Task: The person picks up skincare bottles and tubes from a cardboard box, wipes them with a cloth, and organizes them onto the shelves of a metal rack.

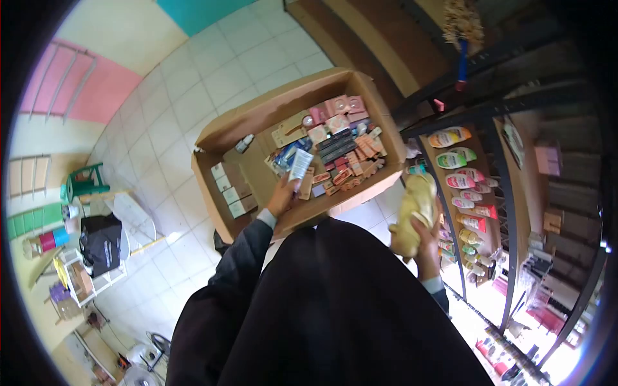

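Observation:
My left hand (281, 197) reaches into a large cardboard box (257, 108) and is closed on a white and blue squeeze tube (300, 165). Around it in the box lie many small cosmetic packages, with black boxes (337, 148), orange cartons (368, 147) and pink compacts (344, 108) toward the right. White cartons (243, 206) stand at the box's left end, and a small bottle (244, 143) lies near the far left wall. Outside the box on the right, my right hand (425, 239) grips a crumpled yellow cloth (415, 209), close to the shelves.
At the right, a dark metal rack (508, 212) holds rows of bottles (460, 180). A feather duster (463, 38) is at the upper right. On the left stand a green stool (87, 182) and a white rack with a black bag (101, 243). The floor is tiled white (167, 138).

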Tool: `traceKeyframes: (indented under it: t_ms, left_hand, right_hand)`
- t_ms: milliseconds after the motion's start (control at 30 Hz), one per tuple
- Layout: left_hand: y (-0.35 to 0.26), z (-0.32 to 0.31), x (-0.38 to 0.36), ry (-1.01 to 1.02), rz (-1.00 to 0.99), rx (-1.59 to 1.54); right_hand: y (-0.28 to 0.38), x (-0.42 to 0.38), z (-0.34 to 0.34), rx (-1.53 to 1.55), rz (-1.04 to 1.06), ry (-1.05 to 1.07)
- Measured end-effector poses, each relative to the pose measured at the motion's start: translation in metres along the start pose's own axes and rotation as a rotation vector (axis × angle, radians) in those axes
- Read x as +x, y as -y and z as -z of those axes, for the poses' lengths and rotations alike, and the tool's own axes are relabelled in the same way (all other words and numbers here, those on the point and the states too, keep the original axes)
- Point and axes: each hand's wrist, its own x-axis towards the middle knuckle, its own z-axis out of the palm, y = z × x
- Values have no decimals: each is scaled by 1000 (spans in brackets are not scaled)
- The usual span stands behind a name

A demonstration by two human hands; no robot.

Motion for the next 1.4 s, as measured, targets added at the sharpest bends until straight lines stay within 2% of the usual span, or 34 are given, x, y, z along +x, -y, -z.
traceKeyframes:
  t_ms: [33,67,100,133,167,200,233,300,333,367,433,533,567,633,767,833,900,967,1033,1133,1167,1233,1267,1300,1367,1400]
  left_hand:
    - [-18,-22,-12,33,-16,13]
    - [-34,-46,-23,163,0,-143]
    - [-47,-68,-35,297,26,-295]
    - [-53,-87,-48,333,-76,-267]
    - [-62,-109,-58,370,-180,-243]
    - [-101,-159,-90,73,-124,-591]
    - [-106,-169,-91,120,-128,-575]
    - [-113,-182,-96,90,-213,-545]
    - [-119,-171,-102,370,-184,-451]
    - [-121,-166,-101,392,-184,-440]
    - [-133,-168,-99,570,-314,-47]
    - [-151,-198,-131,565,-336,-151]
    - [-157,-203,-136,570,-347,-239]
    - [-166,-213,-141,619,-295,-275]
    - [-179,-239,-155,621,-342,-267]
    - [-183,-245,-157,659,-326,32]
    - [-176,-252,-154,664,-255,67]
    - [-172,-260,-155,737,-610,95]
    - [-173,-260,-153,787,-676,155]
    - [-178,-263,-168,799,-197,15]
    - [-180,-264,-170,807,-198,20]
    - [-184,-262,-173,841,-122,-201]
    - [-185,-265,-177,787,-161,-137]
    - [-185,-267,-178,792,-164,-137]
    - [-181,-269,-181,786,-166,103]
    - [-177,-269,-182,790,-163,110]
  right_hand:
    - [0,4,-9,-82,40,7]
    - [-3,13,-13,-231,279,174]
    - [-16,21,-17,-345,419,250]
    - [-12,23,-32,-562,545,285]
    - [13,14,-56,-952,925,310]
    - [22,-1,-71,-1088,882,247]
    - [29,-4,-71,-1057,984,153]
    - [53,-5,-63,-1069,1145,17]
    - [61,-7,-56,-1069,1147,-16]
    - [69,-8,-49,-1100,1155,-123]
    - [84,5,-27,-1140,1136,-354]
    - [106,18,24,-939,906,-519]
    - [111,19,40,-798,861,-524]
    - [121,3,52,-150,641,-387]
    - [129,-48,52,-63,769,-339]
    - [123,-75,45,-423,774,-433]
    - [124,-87,38,-876,1325,-222]
    - [124,-100,29,-1181,1350,-141]
    - [120,-97,38,-1193,1315,-239]
    - [132,-98,52,-1346,1308,-294]
    - [131,-92,61,-1347,1308,-305]
    - [130,-78,85,-1305,1292,-498]
    - [133,-81,93,-1196,1184,-597]
    - [145,-88,90,-1197,1187,-602]
    - [165,-102,76,-1085,1377,-602]
    - [168,-104,70,-1138,1480,-487]
